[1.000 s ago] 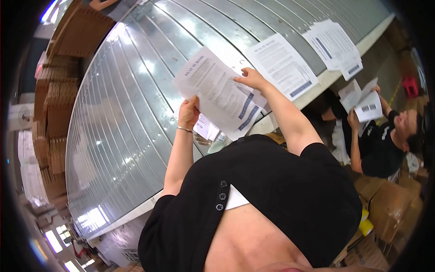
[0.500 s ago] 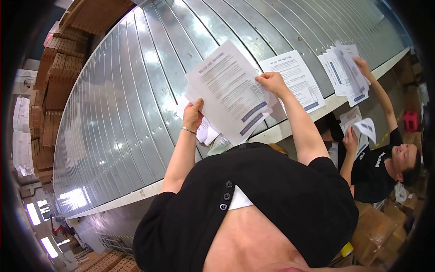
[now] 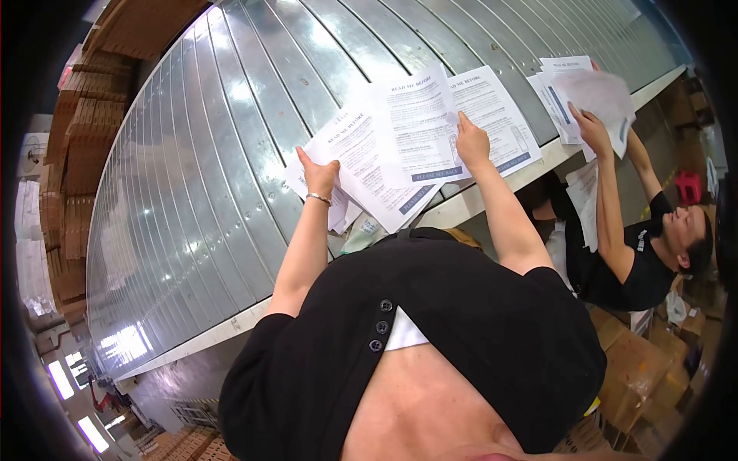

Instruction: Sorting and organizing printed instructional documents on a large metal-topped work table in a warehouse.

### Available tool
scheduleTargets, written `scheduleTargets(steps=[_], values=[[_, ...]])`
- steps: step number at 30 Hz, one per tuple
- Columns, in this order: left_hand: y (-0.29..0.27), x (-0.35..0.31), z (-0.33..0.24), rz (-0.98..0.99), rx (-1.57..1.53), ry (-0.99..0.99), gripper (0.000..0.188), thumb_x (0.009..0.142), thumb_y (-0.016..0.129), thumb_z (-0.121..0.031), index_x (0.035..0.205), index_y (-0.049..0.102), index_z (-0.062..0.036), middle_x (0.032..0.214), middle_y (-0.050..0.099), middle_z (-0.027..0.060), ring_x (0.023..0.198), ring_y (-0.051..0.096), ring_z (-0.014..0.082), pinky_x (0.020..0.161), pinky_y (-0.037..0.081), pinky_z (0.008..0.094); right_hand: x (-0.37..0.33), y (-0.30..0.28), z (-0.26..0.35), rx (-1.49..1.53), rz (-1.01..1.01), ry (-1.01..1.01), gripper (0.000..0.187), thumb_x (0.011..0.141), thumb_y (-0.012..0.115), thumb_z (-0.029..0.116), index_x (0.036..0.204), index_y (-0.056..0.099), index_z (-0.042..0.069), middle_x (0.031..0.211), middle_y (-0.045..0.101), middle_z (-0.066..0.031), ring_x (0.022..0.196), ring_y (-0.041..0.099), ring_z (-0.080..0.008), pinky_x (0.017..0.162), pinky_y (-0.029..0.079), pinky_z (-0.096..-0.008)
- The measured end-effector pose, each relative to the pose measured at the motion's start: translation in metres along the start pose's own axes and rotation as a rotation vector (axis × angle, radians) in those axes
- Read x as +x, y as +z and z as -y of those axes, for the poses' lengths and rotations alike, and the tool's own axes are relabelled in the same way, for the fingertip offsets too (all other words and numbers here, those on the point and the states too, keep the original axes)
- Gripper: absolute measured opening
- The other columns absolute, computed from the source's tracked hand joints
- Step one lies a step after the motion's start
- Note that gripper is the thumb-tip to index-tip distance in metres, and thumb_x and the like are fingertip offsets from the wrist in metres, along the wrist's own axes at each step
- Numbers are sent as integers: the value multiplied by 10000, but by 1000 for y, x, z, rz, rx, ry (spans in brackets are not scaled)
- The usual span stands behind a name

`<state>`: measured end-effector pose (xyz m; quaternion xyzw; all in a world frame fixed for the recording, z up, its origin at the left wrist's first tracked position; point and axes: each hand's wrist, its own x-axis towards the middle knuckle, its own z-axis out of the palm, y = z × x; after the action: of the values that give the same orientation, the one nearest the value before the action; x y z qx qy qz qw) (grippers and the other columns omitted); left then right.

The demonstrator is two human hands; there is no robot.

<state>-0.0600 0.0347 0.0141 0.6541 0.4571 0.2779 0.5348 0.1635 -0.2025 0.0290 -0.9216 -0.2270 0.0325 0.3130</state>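
Note:
My right hand (image 3: 471, 143) pinches the right edge of a printed paper sheet (image 3: 419, 123) with a blue bar along its bottom. This sheet overlaps another printed sheet (image 3: 500, 115) lying to its right on the ribbed metal table (image 3: 254, 146). To the left, a tilted printed sheet (image 3: 367, 157) rests with more paper under its lower edge. Beside its left edge is my left hand (image 3: 319, 175), thumb and index finger spread, gripping nothing I can see. More papers show partly behind that hand.
At the right, a co-worker handles a blurred sheet (image 3: 596, 96) over other printed papers. A pale green item (image 3: 361, 233) sits at the table's near edge. Stacked flat cardboard (image 3: 88, 154) lines the far left; cardboard boxes (image 3: 634, 376) stand at lower right.
My left hand has let go of the paper and spread its fingers. My right hand has drawn one sheet rightward, apart from the tilted one. The co-worker's hands have shifted over their papers.

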Motion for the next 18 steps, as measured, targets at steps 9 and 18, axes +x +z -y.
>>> scheduleTargets(steps=[9,18], values=[[8,16,2,421,-141,-316,345,811,532,-190,1106,513,-12,898,603,108,710,587,179,616,488,308,-2,10,18,1287,-53,485,240,845,450,8,1044,534,-96,929,609,-135,761,598,-176,680,482,-243],[-6,-6,-59,638,-601,-619,948,759,192,-744,1033,557,87,1002,593,167,929,536,254,839,418,414,-51,36,37,858,-106,257,197,796,519,88,937,628,3,903,626,-182,807,611,-262,704,468,-307]])
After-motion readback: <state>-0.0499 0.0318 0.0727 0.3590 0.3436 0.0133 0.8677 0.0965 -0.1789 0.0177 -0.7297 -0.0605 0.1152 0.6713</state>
